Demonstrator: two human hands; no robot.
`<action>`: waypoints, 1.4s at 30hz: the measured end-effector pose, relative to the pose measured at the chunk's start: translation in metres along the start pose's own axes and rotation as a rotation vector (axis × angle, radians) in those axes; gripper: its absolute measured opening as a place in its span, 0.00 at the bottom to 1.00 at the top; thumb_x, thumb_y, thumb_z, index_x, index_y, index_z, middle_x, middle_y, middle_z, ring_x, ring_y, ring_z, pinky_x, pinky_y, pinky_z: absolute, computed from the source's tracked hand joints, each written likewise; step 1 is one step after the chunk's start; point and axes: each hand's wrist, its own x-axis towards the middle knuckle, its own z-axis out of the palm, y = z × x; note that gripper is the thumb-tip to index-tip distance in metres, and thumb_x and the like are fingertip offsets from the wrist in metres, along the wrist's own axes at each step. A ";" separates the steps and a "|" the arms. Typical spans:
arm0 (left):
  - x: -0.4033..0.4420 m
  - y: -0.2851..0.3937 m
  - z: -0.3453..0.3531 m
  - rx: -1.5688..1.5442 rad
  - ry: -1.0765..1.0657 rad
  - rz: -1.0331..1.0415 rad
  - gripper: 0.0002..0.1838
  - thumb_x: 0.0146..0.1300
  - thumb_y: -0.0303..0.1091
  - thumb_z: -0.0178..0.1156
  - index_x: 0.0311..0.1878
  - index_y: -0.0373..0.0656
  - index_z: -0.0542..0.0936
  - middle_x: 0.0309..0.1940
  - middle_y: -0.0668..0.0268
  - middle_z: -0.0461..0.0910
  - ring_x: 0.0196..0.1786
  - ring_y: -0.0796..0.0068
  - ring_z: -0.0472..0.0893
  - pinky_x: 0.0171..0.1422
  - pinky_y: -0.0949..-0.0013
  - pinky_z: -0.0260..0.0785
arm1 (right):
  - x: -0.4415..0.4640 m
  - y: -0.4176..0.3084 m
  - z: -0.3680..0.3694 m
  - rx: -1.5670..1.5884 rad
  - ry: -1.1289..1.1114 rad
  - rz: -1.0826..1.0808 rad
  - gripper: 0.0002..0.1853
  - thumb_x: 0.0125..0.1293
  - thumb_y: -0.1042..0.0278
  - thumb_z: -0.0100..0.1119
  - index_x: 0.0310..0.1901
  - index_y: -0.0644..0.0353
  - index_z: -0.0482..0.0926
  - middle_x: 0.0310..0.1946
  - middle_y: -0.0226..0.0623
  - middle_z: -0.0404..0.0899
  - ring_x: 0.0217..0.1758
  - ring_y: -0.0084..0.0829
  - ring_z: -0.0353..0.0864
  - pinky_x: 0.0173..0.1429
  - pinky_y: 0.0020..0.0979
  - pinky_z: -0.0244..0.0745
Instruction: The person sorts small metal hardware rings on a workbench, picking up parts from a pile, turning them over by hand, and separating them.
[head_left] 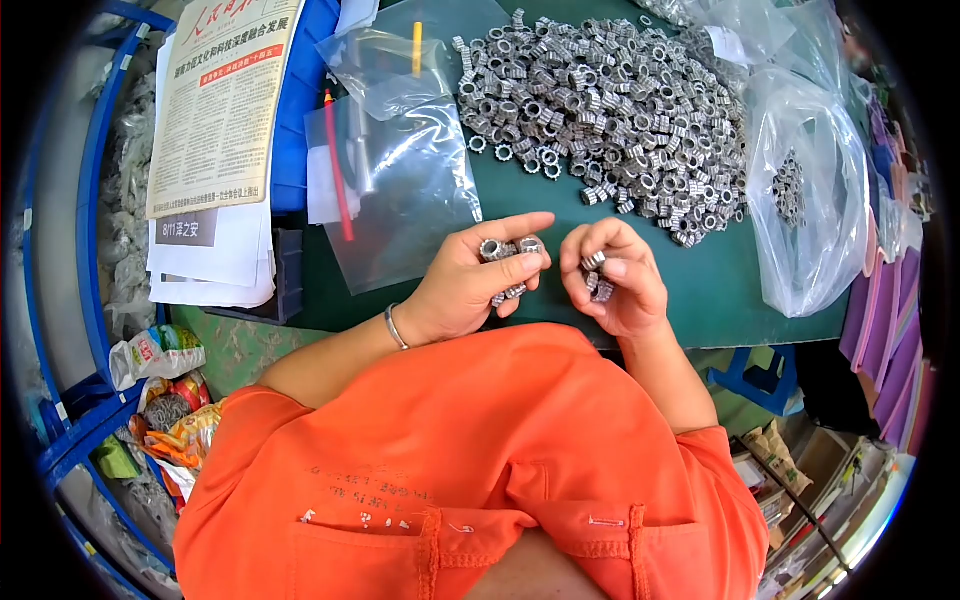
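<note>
Several small toothed metal rings (492,250) are held in my left hand (465,280), which is closed round them with the index finger stretched out to the right. My right hand (622,283) pinches a metal ring (594,261) between thumb and fingers, with more metal at its lower fingers. The two hands are a small gap apart, over the near edge of the green table (400,290). Beyond them lies a large pile of the same grey rings (610,110).
A clear bag (808,200) with some rings inside lies right of the pile. On the left are flat plastic bags (400,190), a red pen (338,170), a yellow stick (417,50), a newspaper (215,110) and a blue bin (300,100). A blue stool (765,380) stands below the table's right side.
</note>
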 end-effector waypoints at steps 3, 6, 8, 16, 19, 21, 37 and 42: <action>0.000 0.000 0.000 0.041 -0.013 0.042 0.19 0.62 0.29 0.54 0.56 0.35 0.69 0.30 0.68 0.73 0.27 0.87 0.69 0.22 0.83 0.62 | 0.001 -0.011 0.007 -0.218 0.036 -0.015 0.05 0.57 0.76 0.55 0.35 0.65 0.76 0.30 0.37 0.74 0.22 0.24 0.71 0.19 0.19 0.58; 0.000 0.001 -0.001 0.090 -0.076 -0.027 0.21 0.63 0.30 0.53 0.59 0.35 0.66 0.31 0.65 0.73 0.29 0.84 0.71 0.22 0.82 0.61 | 0.009 -0.017 0.021 -1.044 -0.088 -0.161 0.06 0.56 0.75 0.57 0.36 0.65 0.77 0.29 0.34 0.74 0.33 0.25 0.73 0.37 0.24 0.68; -0.001 0.003 0.003 0.111 -0.041 -0.028 0.20 0.64 0.31 0.51 0.58 0.36 0.66 0.30 0.66 0.73 0.28 0.84 0.71 0.21 0.82 0.60 | 0.009 -0.014 0.016 -1.032 -0.091 -0.143 0.05 0.56 0.75 0.58 0.35 0.64 0.78 0.29 0.34 0.75 0.33 0.25 0.73 0.37 0.24 0.68; 0.002 0.001 0.001 -0.048 -0.025 -0.007 0.15 0.67 0.38 0.48 0.47 0.35 0.72 0.31 0.65 0.75 0.28 0.85 0.73 0.20 0.83 0.61 | 0.006 -0.006 0.015 -0.900 0.081 -0.134 0.05 0.54 0.75 0.60 0.34 0.64 0.78 0.28 0.33 0.76 0.32 0.25 0.73 0.36 0.24 0.68; 0.004 0.000 -0.001 -0.034 -0.005 -0.042 0.16 0.66 0.41 0.48 0.44 0.36 0.72 0.30 0.66 0.75 0.27 0.85 0.73 0.19 0.83 0.61 | 0.006 -0.005 0.023 -1.051 0.112 -0.161 0.08 0.54 0.74 0.61 0.36 0.64 0.79 0.27 0.33 0.76 0.31 0.23 0.73 0.35 0.25 0.68; 0.005 -0.003 -0.003 0.002 0.009 -0.064 0.16 0.66 0.42 0.49 0.43 0.36 0.73 0.28 0.67 0.75 0.26 0.85 0.73 0.19 0.83 0.61 | 0.008 -0.009 0.029 -1.084 0.112 -0.150 0.10 0.53 0.74 0.62 0.39 0.63 0.79 0.25 0.33 0.76 0.29 0.24 0.72 0.33 0.24 0.68; 0.003 0.000 -0.003 0.052 -0.025 -0.105 0.23 0.68 0.41 0.39 0.58 0.34 0.65 0.31 0.64 0.75 0.27 0.79 0.76 0.18 0.81 0.64 | 0.009 -0.007 0.026 -1.194 0.080 -0.025 0.09 0.49 0.76 0.64 0.35 0.62 0.81 0.21 0.30 0.71 0.25 0.21 0.69 0.29 0.23 0.63; 0.002 -0.001 -0.007 0.180 -0.043 -0.119 0.24 0.68 0.40 0.38 0.62 0.34 0.61 0.33 0.64 0.75 0.29 0.77 0.76 0.19 0.79 0.65 | 0.010 -0.009 0.023 -1.196 0.035 0.041 0.08 0.51 0.74 0.63 0.35 0.62 0.80 0.22 0.31 0.72 0.25 0.21 0.69 0.29 0.23 0.65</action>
